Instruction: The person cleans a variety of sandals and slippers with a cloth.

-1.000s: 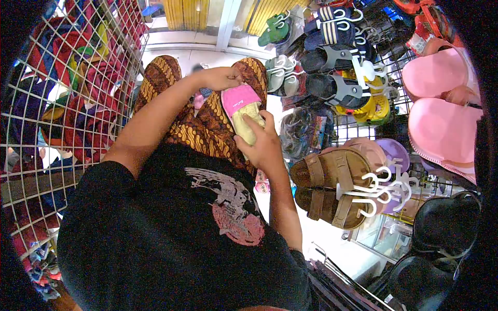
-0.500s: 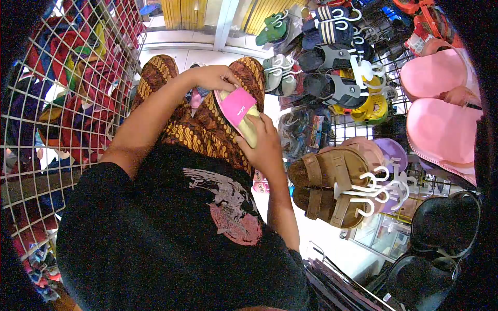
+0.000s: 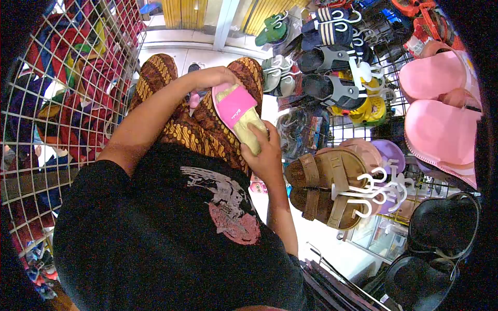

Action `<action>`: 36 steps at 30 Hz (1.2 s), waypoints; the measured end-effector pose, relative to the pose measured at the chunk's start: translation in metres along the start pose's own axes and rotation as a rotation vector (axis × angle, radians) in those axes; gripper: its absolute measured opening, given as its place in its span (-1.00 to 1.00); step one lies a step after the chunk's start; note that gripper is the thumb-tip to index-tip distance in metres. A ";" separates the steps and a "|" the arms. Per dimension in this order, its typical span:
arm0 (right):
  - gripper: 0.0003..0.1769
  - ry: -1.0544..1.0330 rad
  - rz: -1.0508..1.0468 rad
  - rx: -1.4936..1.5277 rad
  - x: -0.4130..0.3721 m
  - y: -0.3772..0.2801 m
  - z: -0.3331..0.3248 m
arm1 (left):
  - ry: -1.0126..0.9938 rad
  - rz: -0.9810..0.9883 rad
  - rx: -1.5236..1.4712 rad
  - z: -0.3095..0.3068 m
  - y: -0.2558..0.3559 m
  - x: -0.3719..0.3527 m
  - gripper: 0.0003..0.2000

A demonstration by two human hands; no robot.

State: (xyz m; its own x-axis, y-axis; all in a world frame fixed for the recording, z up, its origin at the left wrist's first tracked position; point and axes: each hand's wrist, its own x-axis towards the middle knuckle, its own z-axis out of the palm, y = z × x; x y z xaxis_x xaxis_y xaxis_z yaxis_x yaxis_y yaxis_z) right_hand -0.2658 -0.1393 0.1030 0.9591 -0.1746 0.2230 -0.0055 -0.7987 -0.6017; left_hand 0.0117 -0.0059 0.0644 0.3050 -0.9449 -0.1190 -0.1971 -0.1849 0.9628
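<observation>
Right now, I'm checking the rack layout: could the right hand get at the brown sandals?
Probably yes: no obstacle shows between the right hand and the brown sandals hanging nearby, though it grips the pink-strapped slipper and might need to release that.

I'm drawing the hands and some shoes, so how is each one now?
Slipper with pink strap: held, pale inside facing up
Left hand: at slipper's strap end, partly hidden
Right hand: gripping slipper's other end
Brown sandals: hanging as a pair
Black-and-grey sandals: hanging as a pair
</observation>
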 end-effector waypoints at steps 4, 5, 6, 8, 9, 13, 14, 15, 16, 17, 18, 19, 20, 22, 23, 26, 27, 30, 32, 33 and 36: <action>-0.40 0.036 -0.060 -0.043 0.004 0.006 0.006 | 0.028 -0.004 -0.594 0.018 -0.014 0.011 -0.33; -0.39 0.036 -0.072 -0.040 0.004 0.011 0.007 | 0.011 0.028 -0.652 0.017 -0.015 0.013 -0.31; -0.38 0.036 -0.083 -0.038 0.004 0.015 0.009 | -0.008 0.058 -0.710 0.016 -0.018 0.016 -0.30; -0.38 0.036 -0.098 -0.051 0.003 0.019 0.012 | 0.012 0.058 -0.694 0.016 -0.027 0.022 -0.24; -0.39 0.036 -0.107 -0.068 0.004 0.019 0.014 | 0.015 0.043 -0.732 0.018 -0.022 0.020 -0.24; -0.48 0.051 -0.146 -0.107 0.016 0.011 0.015 | 0.002 0.022 -0.810 0.022 -0.008 0.011 -0.15; -0.49 0.064 -0.156 -0.102 0.017 0.011 0.018 | -0.008 0.024 -0.810 0.022 -0.006 0.009 -0.11; -0.50 0.077 -0.167 -0.096 0.019 0.011 0.020 | -0.015 0.033 -0.864 0.022 -0.005 0.009 -0.08; -0.51 0.091 -0.178 -0.091 0.022 0.011 0.022 | -0.022 0.043 -0.917 0.022 -0.005 0.008 -0.04; -0.52 0.088 -0.157 -0.069 0.024 0.009 0.024 | -0.030 0.052 -0.970 0.021 -0.004 0.008 0.00; -0.53 0.085 -0.134 -0.048 0.026 0.006 0.025 | -0.054 0.057 -1.041 0.020 -0.005 0.009 0.03; -0.55 0.081 -0.110 -0.027 0.027 0.004 0.027 | -0.079 0.063 -1.114 0.019 -0.007 0.010 0.07; -0.56 0.096 -0.097 -0.022 0.028 0.003 0.030 | -0.103 0.069 -1.186 0.019 -0.008 0.011 0.11; -0.58 0.126 -0.075 -0.012 0.030 0.002 0.035 | -0.096 0.083 -1.278 0.020 -0.011 0.012 0.10; -0.58 0.133 -0.068 -0.007 0.031 -0.001 0.037 | -0.092 0.092 -1.322 0.020 -0.012 0.013 0.10; -0.59 0.154 -0.052 0.011 0.031 -0.008 0.038 | -0.049 0.070 -1.362 0.020 -0.017 0.016 0.10; -0.59 0.163 -0.053 0.020 0.032 -0.008 0.039 | -0.045 0.064 -1.349 0.021 -0.018 0.015 0.10; -0.59 0.185 -0.078 0.047 0.037 -0.012 0.039 | -0.060 0.070 -1.319 0.022 -0.022 0.014 0.07; -0.59 0.198 -0.082 0.060 0.040 -0.015 0.039 | -0.105 0.113 -1.309 0.021 -0.027 0.014 0.03; -0.59 0.205 -0.075 0.065 0.041 -0.016 0.040 | -0.074 0.094 -1.313 0.021 -0.029 0.016 0.01; -0.61 0.270 -0.038 0.055 0.045 -0.018 0.048 | -0.021 0.059 -1.372 0.022 -0.037 0.020 -0.04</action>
State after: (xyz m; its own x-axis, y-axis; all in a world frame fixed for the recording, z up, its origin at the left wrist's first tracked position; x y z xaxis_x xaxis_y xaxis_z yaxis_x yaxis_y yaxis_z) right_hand -0.2089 -0.1052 0.0868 0.8478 -0.2982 0.4385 0.0515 -0.7767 -0.6278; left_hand 0.0042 -0.0243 0.0212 0.3117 -0.9482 -0.0619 0.8657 0.2565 0.4299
